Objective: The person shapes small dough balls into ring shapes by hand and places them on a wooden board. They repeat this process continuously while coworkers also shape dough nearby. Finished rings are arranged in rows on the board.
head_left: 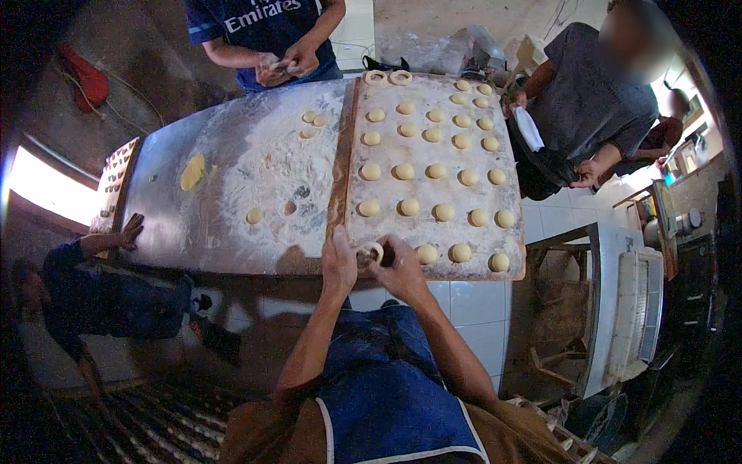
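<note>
Between my two hands, just above the near edge of the floured board, is a pale dough ring [373, 251]. My left hand [338, 263] is closed at its left side, with the fingers pressed together and partly hiding it. From the right, my right hand [397, 269] pinches the ring with curled fingers. Rows of round dough balls [443, 212] lie on the wooden board [386, 230], the nearest one [426, 254] beside my right hand. Two more dough rings [400, 77] rest at the board's far left corner.
A metal table [166, 232] with scattered flour extends left, holding a flat dough piece [192, 172] and a few dough balls [254, 216]. One person [270, 46] stands across the table, another [595, 100] at the right, a third [116, 298] at the left. A wooden frame [560, 309] stands lower right.
</note>
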Available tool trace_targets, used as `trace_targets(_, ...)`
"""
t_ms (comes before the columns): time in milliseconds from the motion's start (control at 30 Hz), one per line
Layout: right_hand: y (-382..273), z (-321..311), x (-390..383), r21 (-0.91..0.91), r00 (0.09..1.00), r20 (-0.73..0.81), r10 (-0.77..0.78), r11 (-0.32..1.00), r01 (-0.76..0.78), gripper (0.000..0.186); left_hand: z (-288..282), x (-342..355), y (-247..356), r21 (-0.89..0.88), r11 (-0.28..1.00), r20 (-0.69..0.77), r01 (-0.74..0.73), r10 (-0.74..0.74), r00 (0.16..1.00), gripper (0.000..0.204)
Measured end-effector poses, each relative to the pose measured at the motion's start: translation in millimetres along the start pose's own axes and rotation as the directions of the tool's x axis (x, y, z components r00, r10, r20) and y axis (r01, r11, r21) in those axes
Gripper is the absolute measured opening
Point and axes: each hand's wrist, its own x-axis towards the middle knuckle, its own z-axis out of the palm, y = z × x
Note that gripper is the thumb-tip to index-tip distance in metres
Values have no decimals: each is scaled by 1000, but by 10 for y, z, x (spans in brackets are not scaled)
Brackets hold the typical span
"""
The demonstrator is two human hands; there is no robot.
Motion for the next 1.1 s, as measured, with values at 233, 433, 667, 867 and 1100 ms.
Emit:
trace_targets(233, 38, -185, -335, -514, 982, -190, -9, 853, -92, 56, -321, -84, 136, -285, 951, -68, -124, 109, 992, 27)
trace_targets(433, 315, -398, -346, -695, 964, -194, -184, 719, -2, 42, -436, -190, 101, -208, 930, -106, -304, 288, 952, 18)
trace_targets(667, 322, -586, -278, -521, 975, -192, 113, 830, -199, 34, -502, 409, 312, 135, 902, -469, -411, 423, 775, 28)
trace_targets(867, -137, -57, -69, -186, 980, 41, 194, 965, -183, 31, -601, 708, 333, -276, 916, 302, -291, 370, 879, 43)
trace_targets(1100, 65, 1600, 1118, -397, 967, 138, -213, 883, 250, 19, -1225, 589, -1479, -129, 989, -201, -68, 41, 979, 32)
